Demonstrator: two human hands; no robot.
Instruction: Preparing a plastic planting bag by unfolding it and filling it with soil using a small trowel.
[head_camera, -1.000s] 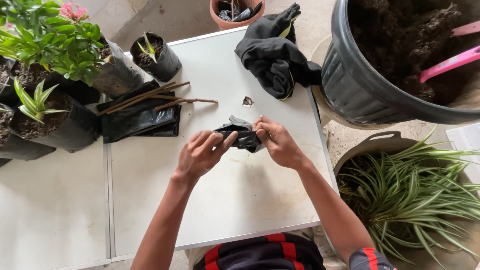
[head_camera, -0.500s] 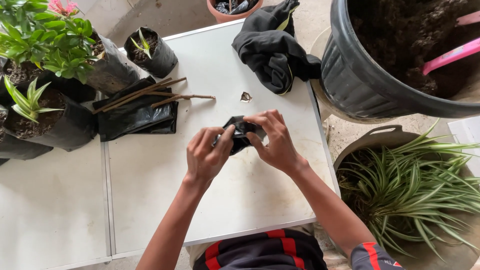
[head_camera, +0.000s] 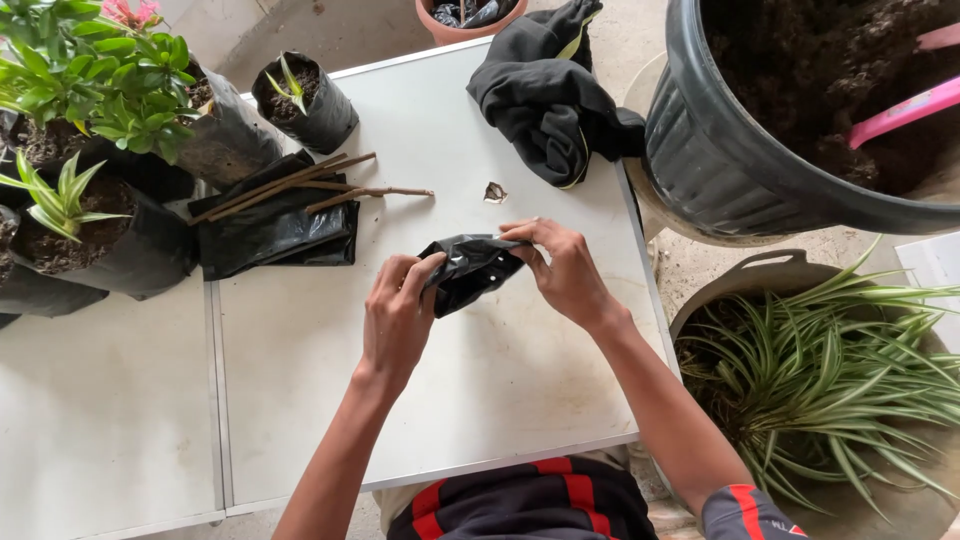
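Seen from the head camera, which is the only view, the items stand as follows:

- White counter (head_camera: 480, 400): carries all of the items listed below except the tub and the spider plant.
- Left hand (head_camera: 398, 318): closed on the left end of a small black plastic bag (head_camera: 468, 268), thumb and fingers pinching it.
- Right hand (head_camera: 562, 268): closed on the right end of the same bag, fingertips curled over its top edge.
- Small black plastic bag: crumpled, held between both hands just above the middle of the counter, nearer its right edge.
- Stack of flat black bags (head_camera: 275, 225): lying left of centre, with thin brown sticks (head_camera: 300, 190) across it, their tips pointing toward the counter's middle.
- Potted seedling in a black bag (head_camera: 303, 100): upright near the far edge.
- Leafy green plants in black bags (head_camera: 90, 90): crowded at the far left corner.
- Black cloth (head_camera: 550, 95): bunched at the far right corner.
- Small torn scrap (head_camera: 494, 192): on the counter between the cloth and the hands.
- Large dark tub of soil (head_camera: 740, 160): off the right edge, a pink handle (head_camera: 900, 110) resting in it.
- Spider plant in a pot (head_camera: 840, 360): on the ground beside the right edge.
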